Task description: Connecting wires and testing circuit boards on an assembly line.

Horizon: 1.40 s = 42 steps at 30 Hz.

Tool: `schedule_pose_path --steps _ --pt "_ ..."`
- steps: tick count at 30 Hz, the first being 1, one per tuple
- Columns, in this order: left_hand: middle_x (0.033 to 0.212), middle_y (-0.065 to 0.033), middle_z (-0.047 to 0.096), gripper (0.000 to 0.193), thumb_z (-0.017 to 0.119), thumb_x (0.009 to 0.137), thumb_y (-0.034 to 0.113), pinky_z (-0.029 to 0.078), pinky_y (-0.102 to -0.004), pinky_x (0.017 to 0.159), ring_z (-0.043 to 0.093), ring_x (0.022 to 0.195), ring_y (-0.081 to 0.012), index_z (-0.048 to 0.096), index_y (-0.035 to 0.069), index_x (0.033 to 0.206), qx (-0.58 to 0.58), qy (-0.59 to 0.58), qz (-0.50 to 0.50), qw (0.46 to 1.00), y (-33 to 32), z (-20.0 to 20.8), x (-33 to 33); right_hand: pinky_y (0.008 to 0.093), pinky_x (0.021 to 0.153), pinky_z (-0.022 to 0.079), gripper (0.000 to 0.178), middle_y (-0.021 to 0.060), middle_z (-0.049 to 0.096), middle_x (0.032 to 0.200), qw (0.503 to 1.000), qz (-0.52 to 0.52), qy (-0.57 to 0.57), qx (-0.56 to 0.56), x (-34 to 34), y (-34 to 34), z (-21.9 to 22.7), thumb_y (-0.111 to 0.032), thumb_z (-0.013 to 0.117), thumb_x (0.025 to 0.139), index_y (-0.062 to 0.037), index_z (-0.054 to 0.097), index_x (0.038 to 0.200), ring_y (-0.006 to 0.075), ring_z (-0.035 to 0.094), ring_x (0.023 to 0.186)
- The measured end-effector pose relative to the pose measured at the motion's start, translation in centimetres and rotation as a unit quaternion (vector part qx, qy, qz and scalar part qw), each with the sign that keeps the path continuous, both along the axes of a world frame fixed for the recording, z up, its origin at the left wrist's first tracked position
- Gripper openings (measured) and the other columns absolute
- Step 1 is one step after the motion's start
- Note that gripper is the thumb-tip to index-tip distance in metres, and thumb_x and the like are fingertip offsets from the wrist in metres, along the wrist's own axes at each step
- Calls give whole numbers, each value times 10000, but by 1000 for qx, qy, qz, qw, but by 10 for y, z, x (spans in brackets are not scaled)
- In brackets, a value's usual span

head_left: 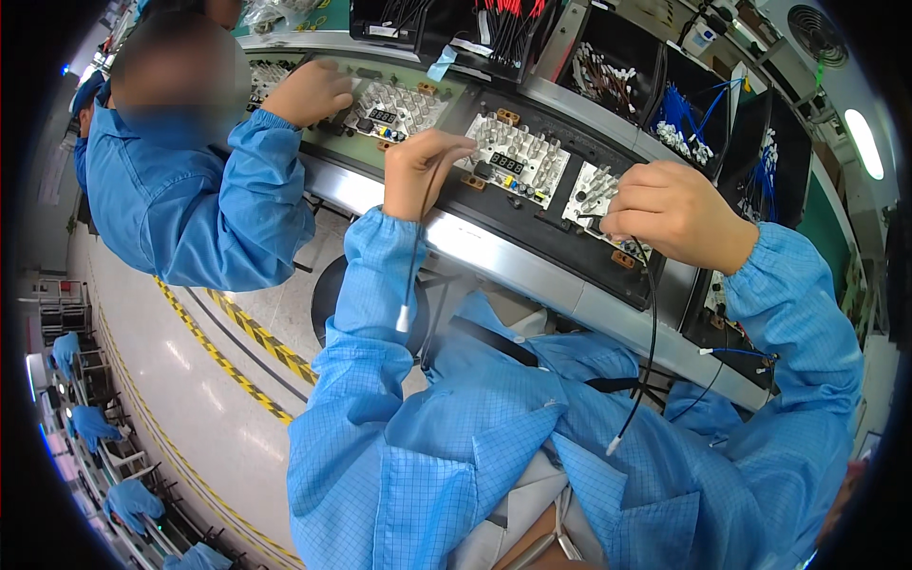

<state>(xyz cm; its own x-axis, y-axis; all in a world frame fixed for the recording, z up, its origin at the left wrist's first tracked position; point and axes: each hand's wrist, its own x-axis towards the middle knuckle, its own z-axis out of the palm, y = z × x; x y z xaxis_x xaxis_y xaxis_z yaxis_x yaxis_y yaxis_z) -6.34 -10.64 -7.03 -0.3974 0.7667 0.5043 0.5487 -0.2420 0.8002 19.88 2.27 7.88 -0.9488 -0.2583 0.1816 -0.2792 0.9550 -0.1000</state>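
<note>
My left hand (421,173) is closed in a pinch at the left edge of a white circuit board (540,180) with a dark digit display. From it hangs a black cable (411,275) ending in a white connector. Over a second white circuit board (579,203), my right hand (673,215) has its fingers closed on another black cable (654,328), whose white-tipped end dangles in front of my jacket. That hand covers part of the second board. Both boards sit in a black fixture (534,217).
A metal rail (494,249) borders the bench. Behind the boards stand black bins with red-and-black wires (508,21), brown wires (600,78) and blue wires (676,116). At left, a co-worker's hand (309,92) reaches over another circuit board (397,106).
</note>
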Motion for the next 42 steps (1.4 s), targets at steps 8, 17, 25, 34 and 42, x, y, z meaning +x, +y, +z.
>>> schedule_pose_path --steps 8,17,25,34,42 --pt "824 -100 705 106 710 795 11 515 -290 657 674 737 -206 730 37 895 -6 2 -20 1000 8 -6 0 338 665 486 140 12 607 800 1000 -4 -10 8 2 5 -3 -100 697 699 -106 645 829 222 606 828" --pt "825 -90 698 129 657 807 -59 500 -262 698 666 778 -173 722 10 895 -8 49 -44 998 11 -3 3 352 694 486 72 17 601 781 998 -41 -33 -15 7 30 -27 -140 662 805 -73 636 812 228 587 807" --pt "821 -94 694 110 677 800 -34 500 -283 674 663 754 -189 717 12 892 3 112 -24 993 10 -4 1 363 707 490 59 26 611 792 997 -49 -56 -33 10 34 -39 -125 656 814 -72 646 837 236 580 814" --pt "871 -94 701 146 701 769 -45 504 -316 737 663 827 -241 702 18 901 16 162 -64 984 3 2 -1 348 716 504 56 -6 632 823 991 -108 -61 -43 18 39 -54 -143 659 815 -114 653 862 207 582 854" --pt "951 -105 705 307 587 838 -90 499 -294 809 669 900 -219 671 35 1105 -36 145 -38 988 -21 0 -28 348 713 508 84 -8 640 823 994 -96 -55 -7 11 45 -51 -123 675 786 -106 665 868 210 585 856"
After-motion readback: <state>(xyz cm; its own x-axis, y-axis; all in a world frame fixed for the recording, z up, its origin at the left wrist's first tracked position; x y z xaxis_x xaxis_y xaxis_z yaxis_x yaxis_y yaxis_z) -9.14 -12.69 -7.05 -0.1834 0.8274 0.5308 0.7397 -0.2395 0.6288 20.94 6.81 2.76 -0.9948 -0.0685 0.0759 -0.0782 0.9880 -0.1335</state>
